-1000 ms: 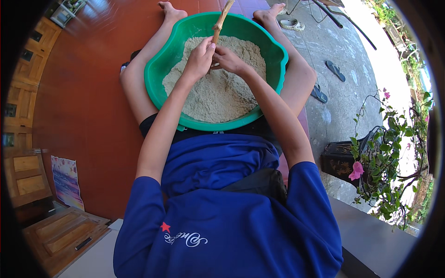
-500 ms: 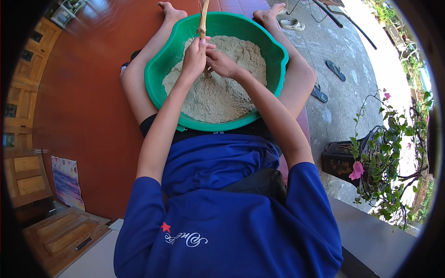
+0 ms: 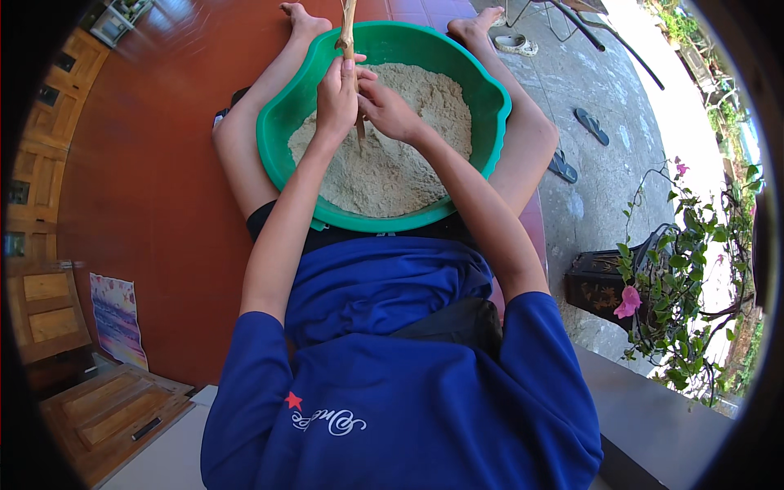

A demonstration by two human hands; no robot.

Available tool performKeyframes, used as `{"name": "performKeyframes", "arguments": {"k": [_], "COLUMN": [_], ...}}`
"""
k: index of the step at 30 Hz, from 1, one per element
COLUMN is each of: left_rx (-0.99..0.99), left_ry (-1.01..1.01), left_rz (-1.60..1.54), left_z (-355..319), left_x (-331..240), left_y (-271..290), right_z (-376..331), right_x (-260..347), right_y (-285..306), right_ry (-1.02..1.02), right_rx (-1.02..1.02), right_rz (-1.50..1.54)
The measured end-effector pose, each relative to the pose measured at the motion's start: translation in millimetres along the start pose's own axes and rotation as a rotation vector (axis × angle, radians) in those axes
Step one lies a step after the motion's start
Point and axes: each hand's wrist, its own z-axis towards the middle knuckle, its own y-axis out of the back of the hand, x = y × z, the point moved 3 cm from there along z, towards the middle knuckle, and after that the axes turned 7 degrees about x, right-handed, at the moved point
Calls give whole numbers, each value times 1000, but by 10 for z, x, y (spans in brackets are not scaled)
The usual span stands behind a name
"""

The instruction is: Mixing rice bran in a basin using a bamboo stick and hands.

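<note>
A green plastic basin [image 3: 270, 131] sits between my spread legs, with a layer of pale beige, coarse powder [image 3: 408, 175] in it. A light brown wooden stick [image 3: 348, 34] leans down into the basin, its lower end touching or sunk in the powder. My left hand [image 3: 336, 96] is closed round the stick, thumb along it, above the basin. Just right of it and slightly lower, my right hand [image 3: 389, 109] is closed on the same stick, its fingertips partly hidden behind it. The top of the stick runs out of view.
My bare legs flank the basin on a red floor [image 3: 171, 212]. To the right, dark flip-flops [image 3: 591, 126] and a pale clog [image 3: 516, 44] lie on grey concrete. A dark planter [image 3: 600, 282] with pink flowers stands at the right; wooden doors [image 3: 49, 139] line the left.
Both hands have shifted a little left and up with the stick. The stick's lower end has moved slightly within the powder, and the basin has shifted a touch to the right.
</note>
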Motion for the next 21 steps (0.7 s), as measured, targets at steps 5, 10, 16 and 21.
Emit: {"name": "performKeyframes", "arguments": {"k": [5,10,16,21], "left_rx": [-39,-51,-49,-66], "left_ry": [-154,-269,-289,-350], "left_rz": [85,168,193,300], "left_z": [-50,-117,-138,-147], "left_x": [-174,-334,-314,-270], "left_y": [2,-45,-56,-47], "right_z": [-52,-57,-52,-80], "right_x": [274,275,281,298], "right_y": [50,73,70,61], "right_ry": [66,111,215,186], "right_rx": [-70,-127,-171,-169], "right_rz": [-176,-230,-191,-208]}}
